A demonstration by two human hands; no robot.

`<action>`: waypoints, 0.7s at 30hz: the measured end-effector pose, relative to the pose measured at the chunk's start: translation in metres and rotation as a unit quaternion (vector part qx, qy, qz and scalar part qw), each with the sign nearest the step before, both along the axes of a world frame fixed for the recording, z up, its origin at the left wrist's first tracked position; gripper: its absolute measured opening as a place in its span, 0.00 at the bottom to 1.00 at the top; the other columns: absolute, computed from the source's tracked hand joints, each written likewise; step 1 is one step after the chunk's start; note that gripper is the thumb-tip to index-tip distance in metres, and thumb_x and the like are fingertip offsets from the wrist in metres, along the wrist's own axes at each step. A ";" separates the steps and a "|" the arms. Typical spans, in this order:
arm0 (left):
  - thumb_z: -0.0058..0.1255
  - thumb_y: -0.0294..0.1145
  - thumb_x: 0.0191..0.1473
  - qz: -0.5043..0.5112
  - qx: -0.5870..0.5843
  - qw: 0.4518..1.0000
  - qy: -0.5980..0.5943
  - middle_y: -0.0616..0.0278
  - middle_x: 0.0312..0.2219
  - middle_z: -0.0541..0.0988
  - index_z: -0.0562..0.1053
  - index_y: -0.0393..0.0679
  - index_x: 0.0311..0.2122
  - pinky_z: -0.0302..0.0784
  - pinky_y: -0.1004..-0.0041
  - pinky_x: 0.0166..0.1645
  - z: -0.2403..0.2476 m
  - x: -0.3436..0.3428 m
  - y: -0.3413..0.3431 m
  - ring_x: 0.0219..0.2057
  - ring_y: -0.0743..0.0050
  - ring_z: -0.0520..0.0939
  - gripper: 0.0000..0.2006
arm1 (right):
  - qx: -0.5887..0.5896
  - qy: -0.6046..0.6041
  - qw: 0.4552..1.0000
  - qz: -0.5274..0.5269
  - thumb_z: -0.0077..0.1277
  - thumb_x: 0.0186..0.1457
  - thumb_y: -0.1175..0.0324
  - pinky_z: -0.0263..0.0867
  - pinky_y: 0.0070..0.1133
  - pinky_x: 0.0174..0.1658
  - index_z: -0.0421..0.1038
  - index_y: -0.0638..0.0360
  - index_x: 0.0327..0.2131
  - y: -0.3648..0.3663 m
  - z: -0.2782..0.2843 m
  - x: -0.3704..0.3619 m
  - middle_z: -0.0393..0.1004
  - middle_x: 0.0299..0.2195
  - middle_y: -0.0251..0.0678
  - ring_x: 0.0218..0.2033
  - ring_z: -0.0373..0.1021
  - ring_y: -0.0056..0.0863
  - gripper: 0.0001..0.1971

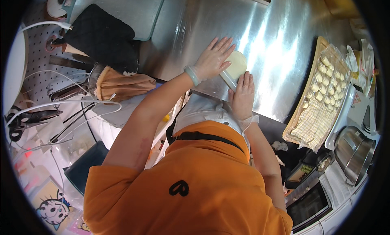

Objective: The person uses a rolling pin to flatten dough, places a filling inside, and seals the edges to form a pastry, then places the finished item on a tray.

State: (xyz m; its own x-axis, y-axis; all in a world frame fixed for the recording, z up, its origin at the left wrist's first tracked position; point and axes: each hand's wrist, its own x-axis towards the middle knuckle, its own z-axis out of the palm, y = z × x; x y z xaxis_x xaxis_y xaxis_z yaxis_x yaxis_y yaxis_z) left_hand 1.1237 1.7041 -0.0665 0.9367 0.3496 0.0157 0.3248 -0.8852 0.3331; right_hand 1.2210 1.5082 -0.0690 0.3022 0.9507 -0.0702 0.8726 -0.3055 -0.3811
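A pale, flat round of dough [237,61] lies on the shiny metal worktop [270,68] in front of me. Across its near edge runs a short, pale rolling pin [228,80], slanting between my hands. My left hand [212,60] rests over the pin's upper left end, fingers stretched out and a pale bangle at the wrist. At the lower right end, my right hand [243,95] lies flat with its fingers straight, a clear plastic band round the wrist. Both palms hide the ends of the pin.
On the right, a wooden tray [288,133] holds many small pale dough pieces under clear film. Metal bowls [351,153] stand beyond it. To the left are a black oven mitt [103,36], a brown cloth [122,84], a greenish board [118,11] and loose white cables.
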 end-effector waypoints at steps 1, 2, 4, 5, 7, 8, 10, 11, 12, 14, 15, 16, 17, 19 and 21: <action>0.39 0.43 0.61 0.002 -0.006 1.000 -0.001 0.46 0.64 0.54 0.55 0.38 0.64 0.42 0.52 0.68 -0.001 -0.007 -0.001 0.66 0.49 0.52 0.30 | -0.014 -0.001 1.000 0.023 0.52 0.54 0.63 0.46 0.38 0.65 0.51 0.75 0.60 -0.001 0.001 -0.005 0.48 0.63 0.59 0.65 0.46 0.53 0.36; 0.39 0.43 0.61 0.005 -0.011 1.000 -0.004 0.45 0.64 0.54 0.55 0.38 0.64 0.42 0.52 0.68 -0.001 -0.013 -0.002 0.66 0.48 0.52 0.30 | 0.015 -0.063 0.997 0.042 0.49 0.55 0.67 0.52 0.36 0.61 0.53 0.73 0.59 0.000 0.005 -0.007 0.56 0.59 0.56 0.60 0.55 0.49 0.32; 0.39 0.42 0.61 0.017 -0.027 0.999 -0.005 0.43 0.64 0.53 0.54 0.37 0.64 0.42 0.51 0.68 0.000 -0.027 -0.006 0.66 0.47 0.52 0.30 | -0.016 -0.029 0.996 0.079 0.49 0.53 0.68 0.57 0.34 0.55 0.55 0.71 0.58 -0.001 0.001 -0.007 0.62 0.53 0.50 0.53 0.61 0.43 0.30; 0.39 0.42 0.61 0.024 -0.039 0.999 -0.005 0.42 0.64 0.53 0.54 0.36 0.64 0.41 0.51 0.68 0.003 -0.033 -0.009 0.66 0.45 0.51 0.30 | -0.032 -0.014 0.995 0.095 0.49 0.53 0.68 0.59 0.33 0.53 0.56 0.70 0.58 0.000 0.001 -0.005 0.66 0.49 0.47 0.49 0.63 0.40 0.30; 0.39 0.41 0.61 0.067 -0.050 0.996 -0.025 0.40 0.64 0.52 0.53 0.35 0.64 0.41 0.50 0.68 0.006 -0.039 -0.014 0.66 0.43 0.50 0.31 | 0.019 -0.030 0.993 0.115 0.49 0.50 0.70 0.60 0.31 0.45 0.63 0.64 0.53 0.004 0.002 0.006 0.67 0.38 0.37 0.40 0.65 0.34 0.25; 0.38 0.41 0.61 0.101 -0.048 0.993 -0.044 0.39 0.64 0.51 0.52 0.34 0.64 0.40 0.50 0.68 0.008 -0.041 -0.016 0.66 0.41 0.50 0.31 | 0.040 -0.044 0.990 0.129 0.49 0.49 0.71 0.60 0.30 0.45 0.64 0.62 0.52 0.008 0.008 0.017 0.67 0.38 0.37 0.40 0.65 0.34 0.24; 0.37 0.42 0.62 0.161 -0.046 0.983 -0.074 0.38 0.64 0.50 0.51 0.33 0.64 0.40 0.50 0.68 0.012 -0.043 -0.022 0.66 0.40 0.49 0.31 | 0.090 -0.050 0.981 0.164 0.51 0.46 0.72 0.61 0.30 0.44 0.67 0.59 0.47 0.019 0.015 0.047 0.67 0.37 0.37 0.40 0.65 0.34 0.21; 0.36 0.42 0.63 0.179 -0.046 0.979 -0.088 0.38 0.64 0.50 0.51 0.33 0.64 0.39 0.49 0.68 0.020 -0.038 -0.023 0.66 0.39 0.49 0.31 | 0.100 -0.066 0.975 0.190 0.53 0.44 0.72 0.60 0.30 0.44 0.68 0.58 0.45 0.023 0.014 0.068 0.67 0.37 0.37 0.39 0.65 0.34 0.20; 0.35 0.42 0.63 0.196 -0.046 0.974 -0.102 0.38 0.64 0.50 0.50 0.33 0.64 0.39 0.49 0.68 0.023 -0.032 -0.025 0.66 0.38 0.48 0.31 | 0.102 -0.046 0.974 0.194 0.53 0.43 0.73 0.60 0.30 0.44 0.68 0.57 0.43 0.030 0.016 0.086 0.68 0.37 0.36 0.40 0.65 0.34 0.19; 0.34 0.43 0.64 0.226 -0.053 0.968 -0.093 0.37 0.64 0.49 0.50 0.33 0.64 0.39 0.49 0.68 0.016 -0.018 -0.032 0.66 0.39 0.48 0.30 | 0.080 -0.052 0.965 0.245 0.53 0.43 0.75 0.60 0.30 0.45 0.68 0.58 0.42 0.049 0.024 0.116 0.68 0.38 0.36 0.40 0.65 0.34 0.18; 0.33 0.43 0.64 0.238 -0.058 0.966 -0.088 0.37 0.64 0.49 0.50 0.32 0.64 0.38 0.49 0.68 0.011 -0.009 -0.036 0.66 0.39 0.47 0.30 | 0.067 -0.067 0.957 0.274 0.53 0.44 0.76 0.60 0.30 0.44 0.68 0.58 0.42 0.058 0.026 0.126 0.68 0.38 0.35 0.40 0.65 0.34 0.18; 0.33 0.43 0.64 0.247 -0.060 0.964 -0.080 0.37 0.64 0.49 0.50 0.32 0.64 0.38 0.49 0.68 0.007 0.000 -0.042 0.66 0.39 0.47 0.30 | 0.056 -0.055 0.952 0.295 0.54 0.44 0.75 0.60 0.30 0.46 0.68 0.58 0.42 0.065 0.026 0.133 0.68 0.40 0.36 0.42 0.65 0.34 0.18; 0.33 0.43 0.64 0.257 -0.061 0.962 -0.071 0.37 0.65 0.48 0.50 0.32 0.64 0.38 0.49 0.68 0.002 0.008 -0.048 0.67 0.39 0.47 0.30 | 0.045 -0.041 0.947 0.316 0.54 0.44 0.74 0.60 0.30 0.48 0.68 0.59 0.42 0.073 0.024 0.138 0.68 0.43 0.37 0.44 0.65 0.35 0.18; 0.33 0.42 0.63 0.279 -0.053 0.958 -0.047 0.37 0.64 0.48 0.50 0.31 0.64 0.37 0.48 0.68 -0.007 0.020 -0.058 0.67 0.39 0.47 0.30 | 0.048 -0.018 0.942 0.333 0.55 0.45 0.71 0.59 0.30 0.52 0.67 0.60 0.44 0.081 0.020 0.144 0.67 0.48 0.39 0.50 0.64 0.37 0.20; 0.33 0.42 0.63 0.305 -0.042 0.951 -0.012 0.37 0.64 0.48 0.51 0.31 0.64 0.37 0.48 0.68 -0.010 0.026 -0.072 0.67 0.39 0.46 0.31 | 0.068 0.006 0.944 0.324 0.56 0.45 0.68 0.57 0.31 0.57 0.66 0.61 0.46 0.082 0.015 0.138 0.64 0.55 0.42 0.57 0.61 0.39 0.22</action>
State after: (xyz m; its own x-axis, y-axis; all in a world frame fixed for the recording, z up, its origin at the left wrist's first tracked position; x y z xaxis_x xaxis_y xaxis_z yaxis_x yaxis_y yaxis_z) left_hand 1.1498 1.6323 -0.0768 0.5596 0.8286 -0.0171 0.7601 -0.5049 0.4090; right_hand 1.3590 1.5899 -0.0540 -0.3449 0.9363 0.0668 0.8553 0.3427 -0.3886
